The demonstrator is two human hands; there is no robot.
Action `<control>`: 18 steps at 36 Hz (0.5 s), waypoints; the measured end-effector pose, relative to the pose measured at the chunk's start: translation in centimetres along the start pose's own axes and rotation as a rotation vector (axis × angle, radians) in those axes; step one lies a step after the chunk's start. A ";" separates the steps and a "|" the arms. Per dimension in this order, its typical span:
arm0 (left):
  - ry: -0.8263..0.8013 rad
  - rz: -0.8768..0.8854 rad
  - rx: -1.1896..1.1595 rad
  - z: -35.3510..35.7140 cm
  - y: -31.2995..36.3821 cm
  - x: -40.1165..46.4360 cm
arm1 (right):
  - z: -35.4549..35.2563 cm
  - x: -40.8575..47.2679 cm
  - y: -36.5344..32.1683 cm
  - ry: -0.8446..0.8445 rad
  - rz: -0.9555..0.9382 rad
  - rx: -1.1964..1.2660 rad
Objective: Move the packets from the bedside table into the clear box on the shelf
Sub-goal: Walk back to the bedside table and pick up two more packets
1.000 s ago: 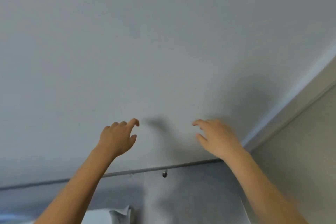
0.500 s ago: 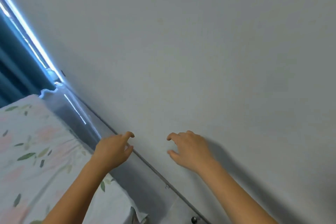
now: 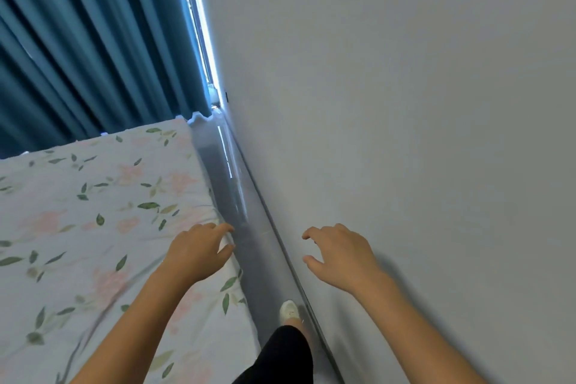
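Leftmost, a teal curtain (image 3: 93,40) hangs in folds behind a bed (image 3: 78,212) covered in a white sheet printed with pink flowers and green leaves. Over the bed's near right edge hovers the left hand (image 3: 196,251), back toward the camera, fingers loosely curled and thumb a little apart — it holds nothing. Whether its fingertips touch the sheet cannot be told.

Between the bed and the wall runs a narrow strip of grey floor (image 3: 227,184), glossy, with streaks of light from a bright slit of window (image 3: 199,25) at the curtain's edge. Low in that strip a foot in a white shoe (image 3: 289,310) stands close to the baseboard, and a leg in black trousers (image 3: 280,355) runs out of the bottom edge.

Further right, the right hand (image 3: 338,256) is held out in front of the plain pale wall (image 3: 420,103), fingers loosely curled, thumb spread, empty too. Both forearms are cut off by the lower edge.

No packets, bedside table, clear box or shelf appear in this view, so their place relative to the hands cannot be told — neither hand carries any of them. The bed print and the hands are slightly blurred.
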State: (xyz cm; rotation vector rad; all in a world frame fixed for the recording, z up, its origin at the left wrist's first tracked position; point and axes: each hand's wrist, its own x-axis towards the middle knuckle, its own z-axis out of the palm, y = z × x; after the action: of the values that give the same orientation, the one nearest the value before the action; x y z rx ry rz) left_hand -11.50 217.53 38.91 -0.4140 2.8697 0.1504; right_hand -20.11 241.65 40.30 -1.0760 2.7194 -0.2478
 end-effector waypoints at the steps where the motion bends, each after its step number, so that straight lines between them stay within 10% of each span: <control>1: -0.002 -0.014 -0.014 -0.1 -0.7 1.2 | 0.1 1.3 0.3 -0.012 -0.004 -0.003; 18: 0.009 -0.241 -0.012 -7.7 -20.1 27.8 | -5.9 43.5 -2.8 -0.084 -0.068 0.012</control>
State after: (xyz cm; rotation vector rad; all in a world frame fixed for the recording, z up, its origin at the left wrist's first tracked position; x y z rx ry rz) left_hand -33.29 189.92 38.07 -0.7590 2.7998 0.1220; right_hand -50.79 210.15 41.05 -1.1501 2.6075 -0.2233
